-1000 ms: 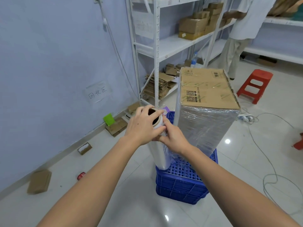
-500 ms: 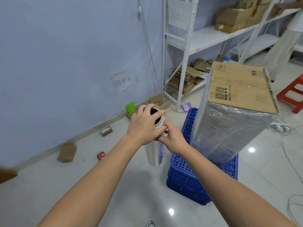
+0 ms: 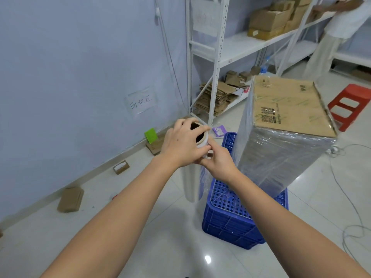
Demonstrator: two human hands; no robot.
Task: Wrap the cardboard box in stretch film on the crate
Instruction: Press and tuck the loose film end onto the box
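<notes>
1. The cardboard box (image 3: 289, 105) stands tall on the blue crate (image 3: 236, 199), at about 2 o'clock from the hands. Its two visible sides are already sheathed in stretch film; the top face, with its printed codes, is bare.
2. The stretch film roll (image 3: 192, 171) hangs upright at the crate's 9 o'clock edge, near the box but apart from it. A loose sheet of film trails from the roll down toward the crate.
3. The left hand (image 3: 183, 144) holds the top end of the roll, its grip curled round the cardboard core. The right hand (image 3: 219, 162) grips the roll just under it, fingers clamped on the film, touching the left hand.
4. Change: over the last second the view has swung round the crate, so the box has slid from 12 o'clock of the hands to 2 o'clock, while both hands have kept the same hold on the roll. My judgement: the person is walking the roll round the box, laying another turn, and the wrap is well along, with the top not covered.
5. Count: one box on the crate, one crate stack, one roll, two hands.
6. Outward: a white shelving unit (image 3: 215, 57) at 12 o'clock holds flattened cardboard (image 3: 216, 97) low down and boxes higher up; a red stool (image 3: 349, 105) stands at 2 o'clock; another person (image 3: 337, 27) stands at the shelves at 1 o'clock; a paper sign (image 3: 140, 101) hangs on the wall at 11 o'clock; small cartons lie along the floor by the wall.
</notes>
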